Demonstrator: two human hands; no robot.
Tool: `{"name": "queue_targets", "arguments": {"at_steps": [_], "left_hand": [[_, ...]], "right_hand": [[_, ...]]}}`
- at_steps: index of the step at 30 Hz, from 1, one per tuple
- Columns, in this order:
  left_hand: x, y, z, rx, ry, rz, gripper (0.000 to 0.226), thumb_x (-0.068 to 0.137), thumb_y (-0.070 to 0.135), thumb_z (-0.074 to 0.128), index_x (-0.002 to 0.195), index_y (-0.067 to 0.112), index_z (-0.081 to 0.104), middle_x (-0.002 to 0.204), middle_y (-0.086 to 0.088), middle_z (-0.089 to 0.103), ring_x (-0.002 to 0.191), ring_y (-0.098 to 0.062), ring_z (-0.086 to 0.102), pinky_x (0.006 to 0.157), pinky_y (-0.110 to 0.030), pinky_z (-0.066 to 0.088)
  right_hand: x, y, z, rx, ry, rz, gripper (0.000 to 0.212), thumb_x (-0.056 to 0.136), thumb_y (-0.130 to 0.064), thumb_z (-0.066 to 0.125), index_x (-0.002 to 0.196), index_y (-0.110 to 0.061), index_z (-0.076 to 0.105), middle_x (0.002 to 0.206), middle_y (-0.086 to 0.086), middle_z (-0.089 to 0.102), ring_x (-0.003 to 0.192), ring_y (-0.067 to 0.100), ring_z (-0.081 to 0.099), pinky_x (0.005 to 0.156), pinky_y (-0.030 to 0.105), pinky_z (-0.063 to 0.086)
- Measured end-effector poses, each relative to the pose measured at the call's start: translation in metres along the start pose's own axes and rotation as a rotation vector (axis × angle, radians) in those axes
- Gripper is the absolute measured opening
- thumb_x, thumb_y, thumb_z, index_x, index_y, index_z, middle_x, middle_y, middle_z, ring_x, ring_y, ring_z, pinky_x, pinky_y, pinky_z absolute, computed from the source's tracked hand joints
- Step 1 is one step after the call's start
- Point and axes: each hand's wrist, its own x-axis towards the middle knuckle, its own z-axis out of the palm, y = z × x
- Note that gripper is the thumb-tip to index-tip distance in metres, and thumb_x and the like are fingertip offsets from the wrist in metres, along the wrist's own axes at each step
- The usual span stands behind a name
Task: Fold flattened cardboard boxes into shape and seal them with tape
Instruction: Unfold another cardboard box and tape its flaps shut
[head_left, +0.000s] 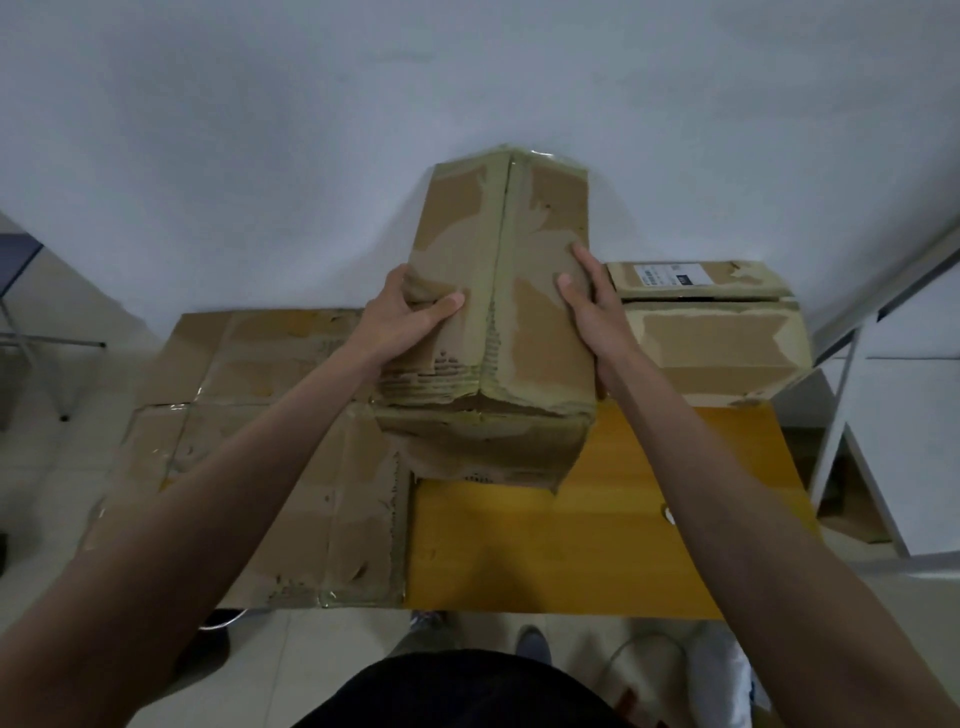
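A worn brown cardboard box (519, 312), folded into shape with a taped seam running down its top, is held above the yellow table (597, 545). My left hand (410, 317) grips its left top edge, thumb on the top face and fingers curled over the side. My right hand (589, 306) lies flat against the box's right side, fingers straight. Flattened cardboard boxes (270, 457) lie stacked on the table's left half.
A second assembled box (717, 332) with a white label stands at the table's back right, just beside my right hand. A white wall rises behind the table. White shelf frames stand at right, a chair leg at left. Shoes and floor tiles show below.
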Motion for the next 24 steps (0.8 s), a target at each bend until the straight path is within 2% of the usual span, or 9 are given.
{"name": "queue_targets", "arguments": {"at_steps": [2,6,9,10,13,15,18,21,24], "left_hand": [[-0.003,-0.013,0.002,-0.042,0.007,-0.01,0.098,0.071,0.074,0.071,0.15,0.034,0.029,0.129,0.011,0.054,0.118,-0.015,0.056,0.101,-0.035,0.048],[0.001,-0.027,0.02,-0.02,0.001,-0.004,0.102,0.074,0.071,0.071,0.154,0.031,0.022,0.145,0.004,0.05,0.125,-0.019,0.053,0.106,-0.04,0.046],[0.003,-0.04,0.031,-0.004,0.023,-0.006,0.106,0.073,0.067,0.074,0.155,0.032,0.017,0.148,0.003,0.047,0.129,-0.021,0.05,0.107,-0.039,0.044],[0.004,-0.044,0.032,-0.007,0.022,-0.011,0.107,0.072,0.068,0.075,0.154,0.034,0.016,0.149,0.002,0.046,0.129,-0.021,0.05,0.107,-0.039,0.043],[0.005,-0.058,0.037,-0.024,-0.007,-0.047,0.107,0.07,0.067,0.076,0.153,0.037,0.017,0.149,0.0,0.045,0.127,-0.021,0.05,0.106,-0.039,0.044],[0.001,-0.07,0.046,-0.014,-0.058,-0.086,0.109,0.073,0.064,0.077,0.157,0.031,0.015,0.152,-0.002,0.043,0.134,-0.026,0.048,0.11,-0.045,0.043],[-0.007,-0.081,0.07,0.026,-0.076,-0.073,0.11,0.078,0.06,0.075,0.16,0.025,0.009,0.161,-0.001,0.032,0.144,-0.026,0.036,0.115,-0.049,0.036],[-0.001,-0.077,0.091,0.105,-0.071,0.019,0.105,0.085,0.059,0.068,0.16,0.029,-0.001,0.166,0.001,0.017,0.148,-0.025,0.027,0.116,-0.052,0.032],[0.006,-0.074,0.099,0.15,-0.091,0.062,0.101,0.09,0.06,0.06,0.157,0.036,-0.011,0.166,-0.005,0.011,0.146,-0.033,0.03,0.115,-0.055,0.033]], "right_hand": [[0.002,0.0,0.005,-0.018,-0.009,-0.015,0.049,0.097,-0.039,0.06,0.143,-0.042,0.045,0.114,-0.029,0.049,0.093,-0.011,0.058,0.064,0.01,0.052],[0.009,0.003,-0.002,-0.081,-0.014,-0.015,0.046,0.098,-0.036,0.06,0.141,-0.042,0.046,0.133,-0.011,0.048,0.112,0.005,0.056,0.07,0.014,0.055],[0.01,0.014,-0.006,-0.116,-0.012,-0.044,0.047,0.098,-0.031,0.06,0.142,-0.041,0.046,0.136,-0.01,0.047,0.117,0.009,0.054,0.075,0.013,0.054],[0.01,0.016,-0.007,-0.122,-0.01,-0.055,0.047,0.099,-0.03,0.06,0.142,-0.042,0.046,0.137,-0.01,0.046,0.119,0.01,0.053,0.08,0.016,0.055],[0.015,0.028,-0.005,-0.167,-0.011,-0.063,0.047,0.098,-0.03,0.06,0.142,-0.044,0.046,0.146,-0.007,0.043,0.128,0.017,0.05,0.1,0.038,0.052],[0.013,0.043,-0.007,-0.214,-0.011,-0.035,0.049,0.099,-0.029,0.059,0.143,-0.042,0.045,0.15,-0.005,0.041,0.131,0.02,0.047,0.105,0.045,0.048],[-0.004,0.081,-0.028,-0.244,0.031,-0.02,0.05,0.101,-0.027,0.055,0.149,-0.031,0.04,0.152,-0.002,0.039,0.134,0.019,0.044,0.109,0.047,0.044],[-0.009,0.101,-0.046,-0.305,0.036,-0.026,0.05,0.104,-0.031,0.048,0.152,-0.027,0.034,0.156,-0.002,0.034,0.14,0.018,0.038,0.114,0.047,0.038],[0.001,0.101,-0.044,-0.501,0.046,-0.068,0.054,0.105,-0.033,0.044,0.155,-0.021,0.028,0.16,0.002,0.029,0.145,0.02,0.031,0.117,0.047,0.032]]}}
